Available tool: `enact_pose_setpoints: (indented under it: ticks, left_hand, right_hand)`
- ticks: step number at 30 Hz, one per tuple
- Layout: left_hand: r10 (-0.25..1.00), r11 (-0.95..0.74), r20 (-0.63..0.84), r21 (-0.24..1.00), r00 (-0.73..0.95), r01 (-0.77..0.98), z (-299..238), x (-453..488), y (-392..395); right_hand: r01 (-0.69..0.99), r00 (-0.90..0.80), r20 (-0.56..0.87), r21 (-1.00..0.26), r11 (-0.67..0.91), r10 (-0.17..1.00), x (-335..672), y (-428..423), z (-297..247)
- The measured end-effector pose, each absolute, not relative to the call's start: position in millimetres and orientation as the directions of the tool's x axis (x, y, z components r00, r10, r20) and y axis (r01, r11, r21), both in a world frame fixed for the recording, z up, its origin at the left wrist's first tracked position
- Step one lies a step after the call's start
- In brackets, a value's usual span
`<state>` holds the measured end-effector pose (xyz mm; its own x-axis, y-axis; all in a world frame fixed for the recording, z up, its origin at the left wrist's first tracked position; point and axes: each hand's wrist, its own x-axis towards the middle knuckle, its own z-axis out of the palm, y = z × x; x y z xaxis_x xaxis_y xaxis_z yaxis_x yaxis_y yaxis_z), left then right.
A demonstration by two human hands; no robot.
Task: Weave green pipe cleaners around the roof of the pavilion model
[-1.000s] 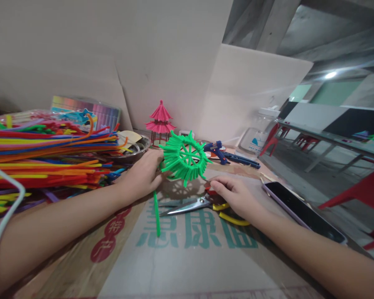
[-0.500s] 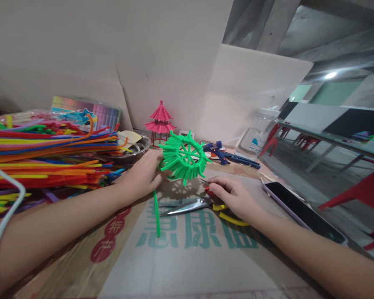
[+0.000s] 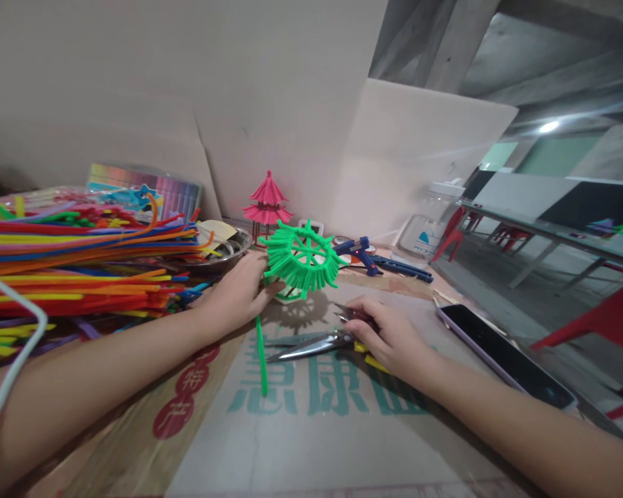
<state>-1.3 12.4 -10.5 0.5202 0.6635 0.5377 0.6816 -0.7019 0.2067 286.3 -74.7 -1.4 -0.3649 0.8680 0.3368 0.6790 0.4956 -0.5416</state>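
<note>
My left hand (image 3: 241, 287) is closed around the near-left side of a green pipe-cleaner roof (image 3: 311, 277), a spoked ring with a fringe. It is held above the table, tilted, with its shadow below. A loose green pipe cleaner (image 3: 261, 356) points toward me under that hand. My right hand (image 3: 387, 335) grips a small metal tool (image 3: 345, 313) with two pointed tips, slightly apart; its handles are mostly hidden by my fingers. Just beneath, large yellow-handled scissors (image 3: 311, 348) lie spread on the table, their handles partly covered by the right hand.
Bundles of coloured pipe cleaners (image 3: 77, 242) fill the left side, near a metal bowl (image 3: 223, 256). Behind stand a pink pagoda (image 3: 268, 204), a blue glue gun (image 3: 360, 252) and a clear plastic jug (image 3: 428, 225). A phone (image 3: 506, 356) lies at the right. A white cable (image 3: 28, 304) crosses the left edge.
The green roof has tipped flatter in my left hand. My right hand has shifted slightly, covering more of the scissors' handles, and the small tool's two tips now show apart.
</note>
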Motion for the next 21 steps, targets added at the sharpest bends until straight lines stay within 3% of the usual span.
enact_pose_setpoints:
  ticks: [10, 17, 21]
  left_hand:
    - [0.633, -0.733, 0.553, 0.202, 0.542, 0.650, -5.5, 1.2, 7.6]
    - [0.624, -0.733, 0.566, 0.185, 0.539, 0.655, -6.3, 0.0, 5.2]
    - [0.592, -0.750, 0.593, 0.157, 0.547, 0.642, -4.7, 0.7, 1.8]
  right_hand:
    - [0.683, -0.403, 0.366, -0.491, 0.541, 0.839, 290.5, -73.1, -7.6]
    - [0.656, -0.362, 0.349, -0.563, 0.503, 0.864, 285.4, -72.3, -4.9]
    - [0.674, -0.356, 0.358, -0.541, 0.503, 0.863, 287.2, -73.0, -4.5]
